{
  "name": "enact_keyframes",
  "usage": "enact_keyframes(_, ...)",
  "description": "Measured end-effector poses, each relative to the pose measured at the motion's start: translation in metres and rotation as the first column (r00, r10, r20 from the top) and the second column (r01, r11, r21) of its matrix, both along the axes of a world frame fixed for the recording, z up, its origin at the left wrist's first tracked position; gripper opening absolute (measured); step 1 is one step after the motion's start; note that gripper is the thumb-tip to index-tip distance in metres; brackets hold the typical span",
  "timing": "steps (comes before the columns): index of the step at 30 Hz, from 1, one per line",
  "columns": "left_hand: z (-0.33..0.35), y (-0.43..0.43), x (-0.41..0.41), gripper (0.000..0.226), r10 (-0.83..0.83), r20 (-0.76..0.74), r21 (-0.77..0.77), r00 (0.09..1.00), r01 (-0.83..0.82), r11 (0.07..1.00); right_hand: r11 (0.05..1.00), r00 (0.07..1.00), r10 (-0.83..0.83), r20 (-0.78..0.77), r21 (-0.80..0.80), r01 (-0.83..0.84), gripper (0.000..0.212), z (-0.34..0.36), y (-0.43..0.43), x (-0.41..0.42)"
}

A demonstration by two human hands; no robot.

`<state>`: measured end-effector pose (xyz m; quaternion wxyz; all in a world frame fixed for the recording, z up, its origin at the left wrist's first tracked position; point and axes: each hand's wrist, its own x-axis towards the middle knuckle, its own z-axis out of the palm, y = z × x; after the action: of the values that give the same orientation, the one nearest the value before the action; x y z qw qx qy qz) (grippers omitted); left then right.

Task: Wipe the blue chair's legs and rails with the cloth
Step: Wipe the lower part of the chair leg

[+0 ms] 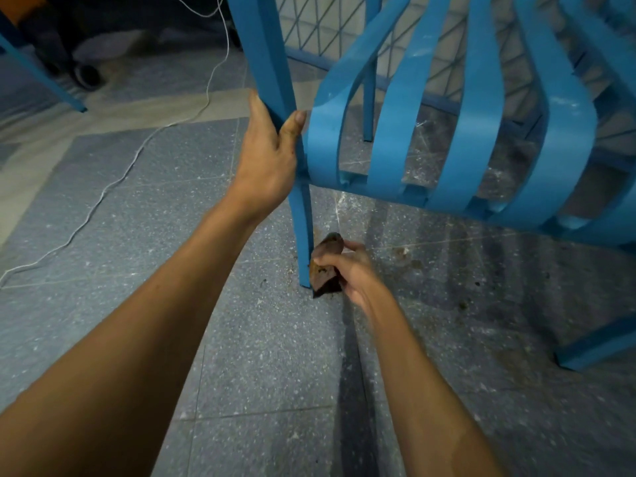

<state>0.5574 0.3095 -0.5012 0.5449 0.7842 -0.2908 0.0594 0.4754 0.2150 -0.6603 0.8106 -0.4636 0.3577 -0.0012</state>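
The blue chair [475, 139] with curved slats stands on the tiled floor, filling the upper right. My left hand [266, 156] grips its near upright just above the seat rail, thumb on the right side of the post. Below, the near leg [303, 242] runs down to the floor. My right hand [351, 270] holds a dark brown cloth [325, 266] bunched against the right side of that leg near its foot.
A white cable [137, 156] snakes across the floor at left. Another blue leg [41, 77] slants at the upper left, beside a dark wheeled object [86, 75]. A blue lattice fence [344, 39] stands behind the chair. Dirt specks lie on the tiles near the leg's foot.
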Motion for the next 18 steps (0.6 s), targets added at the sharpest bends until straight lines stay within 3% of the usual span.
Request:
enact_keyframes(3,0.001,0.001,0.000,0.037,0.016,-0.001,0.017,1.000,-0.016,1.000,0.928,0.996,-0.077,-0.050,-0.369,0.053,0.045,0.000,-0.009,-0.004)
enact_keyframes(5,0.001,0.001,-0.001,0.030,0.011,-0.010,0.025,1.000,-0.011,1.000,0.865,0.992,-0.122,0.026,-0.487,0.119,0.025,0.003,-0.016,0.000)
enact_keyframes(7,0.001,0.001,-0.001,0.022,0.009,-0.011,0.027,1.000,-0.008,1.000,0.862,0.979,-0.175,0.101,-0.465,0.202,0.013,0.007,-0.018,0.008)
enact_keyframes(10,0.001,0.000,-0.003,0.020,0.002,-0.011,0.027,1.000,-0.002,1.000,0.864,0.986,-0.154,0.059,-0.477,0.163,0.008,0.013,-0.018,0.023)
enact_keyframes(12,0.001,0.000,-0.003,0.019,-0.008,-0.008,0.015,1.000,0.008,1.000,0.960,0.993,-0.058,0.107,-0.266,0.085,0.013,0.015,-0.014,0.030)
enact_keyframes(14,0.000,0.000,-0.003,0.019,-0.023,0.004,0.001,1.000,0.023,1.000,0.993,0.975,0.027,0.223,-0.119,0.000,0.029,0.016,-0.010,0.026)
enact_keyframes(16,-0.001,-0.001,-0.003,0.018,-0.033,0.012,-0.008,0.999,0.033,0.999,0.966,0.956,0.108,0.274,-0.255,-0.036,0.038,0.009,-0.009,0.022)
enact_keyframes(18,-0.001,-0.001,-0.003,0.018,-0.035,0.024,-0.013,0.999,0.036,0.999,0.849,0.943,0.208,0.260,-0.527,-0.042,0.033,0.006,-0.012,0.025)
